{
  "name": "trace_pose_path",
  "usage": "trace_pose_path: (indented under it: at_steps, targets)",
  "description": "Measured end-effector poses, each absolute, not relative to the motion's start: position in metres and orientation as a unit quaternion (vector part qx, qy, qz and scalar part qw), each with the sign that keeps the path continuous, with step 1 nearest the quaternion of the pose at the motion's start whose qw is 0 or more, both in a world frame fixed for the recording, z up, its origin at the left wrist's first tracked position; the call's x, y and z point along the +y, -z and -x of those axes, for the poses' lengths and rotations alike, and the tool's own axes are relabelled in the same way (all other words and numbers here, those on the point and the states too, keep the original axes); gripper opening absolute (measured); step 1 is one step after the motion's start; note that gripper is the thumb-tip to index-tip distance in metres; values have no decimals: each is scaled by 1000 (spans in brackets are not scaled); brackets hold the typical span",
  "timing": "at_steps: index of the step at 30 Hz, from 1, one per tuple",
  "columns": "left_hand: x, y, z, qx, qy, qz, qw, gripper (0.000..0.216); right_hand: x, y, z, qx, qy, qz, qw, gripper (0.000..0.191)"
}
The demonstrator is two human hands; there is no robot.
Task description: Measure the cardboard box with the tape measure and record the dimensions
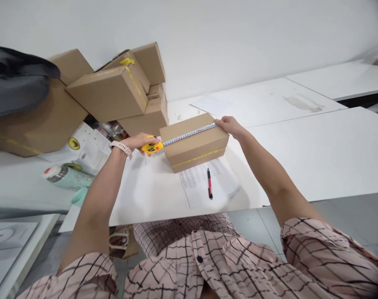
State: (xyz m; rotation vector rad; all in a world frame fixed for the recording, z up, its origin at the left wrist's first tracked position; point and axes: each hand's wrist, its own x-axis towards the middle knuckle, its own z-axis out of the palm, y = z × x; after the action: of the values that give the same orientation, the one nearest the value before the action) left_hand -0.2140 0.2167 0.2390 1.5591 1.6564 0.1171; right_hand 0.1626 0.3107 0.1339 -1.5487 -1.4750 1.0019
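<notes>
A closed cardboard box (197, 147) with yellow tape along its near side stands on the white table, partly over printed sheets. My left hand (138, 142) is closed around a yellow tape measure (152, 147) just off the box's left end. From it the metal blade (189, 134) runs out across the top of the box. At the far right edge, my right hand (228, 125) pinches the blade's end against the box corner. A red and black pen (209, 183) lies on the papers (195, 193) in front of the box.
Stacked cardboard boxes (108, 91) stand at the back left, near a dark grey bag (17, 83). A mint green bottle (72, 177) lies by a green cup (79, 197) beside my left forearm. Another sheet (210, 104) is behind the box. The table's front edge (164, 216) is close to my body.
</notes>
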Motion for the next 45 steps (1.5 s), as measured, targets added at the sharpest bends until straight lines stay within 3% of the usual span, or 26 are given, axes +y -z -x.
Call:
trace_pose_path:
  at_steps: [4, 8, 11, 13, 16, 20, 32, 45]
  targets:
    - [179, -252, 202, 623, -98, -644, 433, 47, 313, -154, -173, -585, -385, 566, 436, 35]
    - [104, -216, 167, 499, -203, -563, 627, 51, 311, -179, -169, -624, -341, 497, 497, 37]
    - [52, -162, 119, 361, -248, -411, 800, 63, 311, -187, -142, -705, -334, 456, 429, 35]
    - [35, -134, 83, 268, -284, -361, 847, 73, 316, -188, -117, -759, -331, 434, 355, 33]
    - [38, -120, 40, 251, -384, -344, 819, 81, 335, -185, -83, -798, -301, 435, 288, 30]
    - [66, -135, 16, 326, -428, -329, 776, 75, 363, -178, -59, -794, -260, 488, 253, 28]
    - [78, -142, -10, 383, -445, -203, 784, 52, 373, -154, -62, -776, -264, 520, 240, 41]
    - [77, -140, -9, 394, -452, -198, 775, 53, 381, -150, -60, -778, -262, 518, 239, 36]
